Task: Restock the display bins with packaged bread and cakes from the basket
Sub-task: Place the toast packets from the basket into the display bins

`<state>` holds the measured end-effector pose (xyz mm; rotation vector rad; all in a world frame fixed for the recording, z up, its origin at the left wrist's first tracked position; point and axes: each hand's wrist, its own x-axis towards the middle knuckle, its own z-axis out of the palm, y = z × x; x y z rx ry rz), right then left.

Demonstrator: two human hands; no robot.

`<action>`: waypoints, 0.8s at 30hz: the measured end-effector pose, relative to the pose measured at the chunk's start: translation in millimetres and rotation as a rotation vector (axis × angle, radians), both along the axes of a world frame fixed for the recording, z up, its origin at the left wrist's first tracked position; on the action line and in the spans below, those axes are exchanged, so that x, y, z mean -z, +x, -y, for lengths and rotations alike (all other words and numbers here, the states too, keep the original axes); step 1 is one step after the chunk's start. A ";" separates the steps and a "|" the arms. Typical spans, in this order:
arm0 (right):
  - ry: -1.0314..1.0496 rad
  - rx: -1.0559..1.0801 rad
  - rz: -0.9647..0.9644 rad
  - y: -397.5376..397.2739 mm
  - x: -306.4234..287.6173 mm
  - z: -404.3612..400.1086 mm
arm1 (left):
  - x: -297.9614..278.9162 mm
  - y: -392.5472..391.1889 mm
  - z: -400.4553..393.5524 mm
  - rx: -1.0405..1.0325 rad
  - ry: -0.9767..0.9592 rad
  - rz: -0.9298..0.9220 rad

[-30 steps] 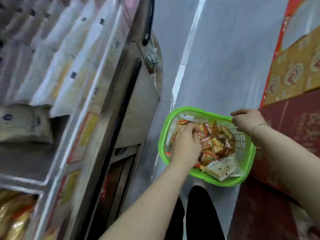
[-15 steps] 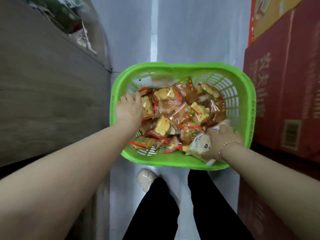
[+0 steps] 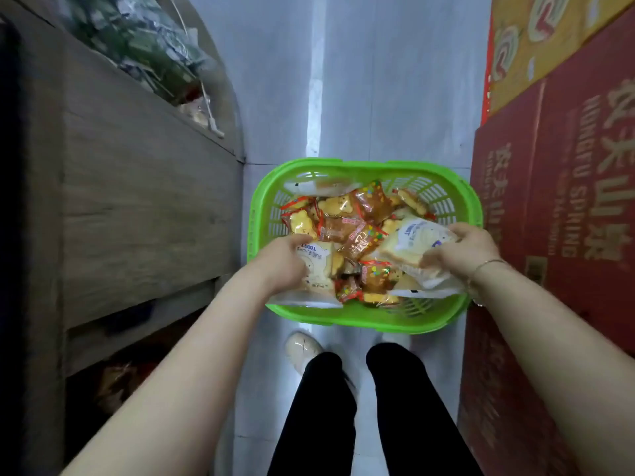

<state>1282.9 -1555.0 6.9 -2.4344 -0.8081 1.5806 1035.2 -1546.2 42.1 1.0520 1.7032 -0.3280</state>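
Head view looks straight down a narrow aisle onto a bright green perforated plastic basket (image 3: 364, 319) sitting on the pale grey tiled floor (image 3: 343, 80). On the left, a grey wood-grain display unit (image 3: 137, 201) crowds close to the basket's left rim; clear-wrapped goods (image 3: 144, 46) lie blurred on its top, and a dark lower shelf (image 3: 113, 379) holds something wrapped that cannot be made out. On the right, 2 stacked dark red cardboard cartons (image 3: 567, 201) with printed lettering stand almost touching the basket's right rim, with 1 yellow-and-red patterned carton (image 3: 549, 39) behind them. 2 legs in black trousers (image 3: 360, 413) and 1 cream shoe (image 3: 302, 348) stand just behind the basket's near edge.

Inside the basket lies a loose heap of small clear-wrapped bear-shaped cakes and sprinkle-topped cakes with red trim (image 3: 347, 221); they overlap too much to count. 1 pale flat packet (image 3: 323, 187) rests against the far wall.

2 bare hands reach in. The left hand (image 3: 281, 259) has its fingers curled over a white-labelled packet of toast slices (image 3: 319, 266) at the basket's near-left corner. The right hand (image 3: 464, 249), with a thin bracelet (image 3: 488, 266) at the wrist, grips a second white-and-blue packet of toast bread (image 3: 412, 242), tilted above the heap on the right side, and more clear wrapping (image 3: 426, 290) bunches beneath it.
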 end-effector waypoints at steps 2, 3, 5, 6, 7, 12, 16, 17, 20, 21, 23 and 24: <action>0.009 0.434 -0.459 -5.1 -51.9 -11.3 | -40.9 -3.7 10.7 -0.265 -0.023 0.158; 0.005 0.589 -0.692 -9.9 -79.2 -16.8 | -61.9 -6.2 15.1 -0.367 -0.016 0.203; 0.034 0.714 -0.963 -23.9 -138.5 -29.8 | -108.9 -10.5 21.2 -0.548 -0.001 0.260; 0.060 0.722 -1.030 -32.8 -169.7 -35.6 | -133.9 -12.0 23.5 -0.627 0.010 0.298; 0.092 0.703 -1.099 -41.7 -203.1 -40.7 | -162.9 -13.1 24.6 -0.701 0.022 0.352; 0.068 0.472 -1.630 -88.7 -333.9 -48.9 | -292.6 -31.2 30.7 -0.898 0.140 0.588; 0.204 0.050 -1.332 -118.1 -392.9 -46.8 | -368.1 -60.4 40.4 -0.980 0.283 0.586; 0.217 -0.014 -1.293 -124.8 -403.9 -45.2 | -382.1 -69.5 44.1 -1.054 0.295 0.596; 0.262 -0.214 -1.185 -151.1 -430.6 -40.3 | -416.2 -92.5 55.8 -1.100 0.291 0.604; 0.285 -0.295 -1.117 -161.2 -437.5 -38.0 | -425.6 -97.4 59.3 -1.039 0.306 0.537; 0.307 -0.470 -0.971 -179.6 -450.1 -34.8 | -436.9 -104.9 64.1 -0.960 0.366 0.363; 0.293 -0.547 -0.910 -187.1 -455.1 -34.0 | -437.6 -109.7 65.8 -0.963 0.426 0.295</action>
